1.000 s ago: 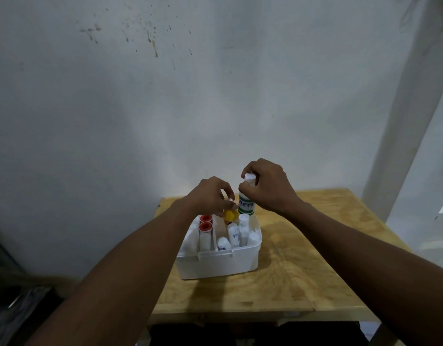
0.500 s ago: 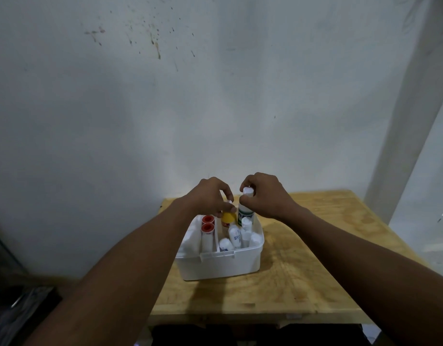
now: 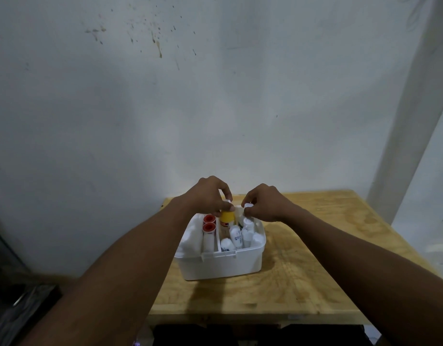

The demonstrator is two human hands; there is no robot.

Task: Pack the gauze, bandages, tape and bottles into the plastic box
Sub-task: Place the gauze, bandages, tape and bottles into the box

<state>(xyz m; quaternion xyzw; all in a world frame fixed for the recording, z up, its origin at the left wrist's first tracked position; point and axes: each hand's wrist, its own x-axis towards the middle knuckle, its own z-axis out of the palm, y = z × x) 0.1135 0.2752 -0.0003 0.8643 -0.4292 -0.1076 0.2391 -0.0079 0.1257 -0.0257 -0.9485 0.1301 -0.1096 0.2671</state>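
Note:
A white plastic box [image 3: 223,267] stands on the wooden table [image 3: 303,283]. Inside, white gauze [image 3: 190,236] fills the left side, beside two tape rolls with red cores [image 3: 209,227]. Several white rolled bandages [image 3: 236,237] stand on the right of a divider. My left hand [image 3: 208,196] pinches the top of a yellow bottle [image 3: 226,218] at the box's back. My right hand [image 3: 263,206] grips the white cap of a white bottle [image 3: 247,206] that is sunk into the back right of the box; its body is mostly hidden.
A stained pale wall rises right behind the table. A white post [image 3: 415,108] stands at the right. Dark objects lie on the floor at the lower left [image 3: 20,308]. Bare tabletop lies in front and to the right of the box.
My right hand has lowered the white bottle with the green label down into the box. My left hand stays on the yellow bottle, which also sits lower.

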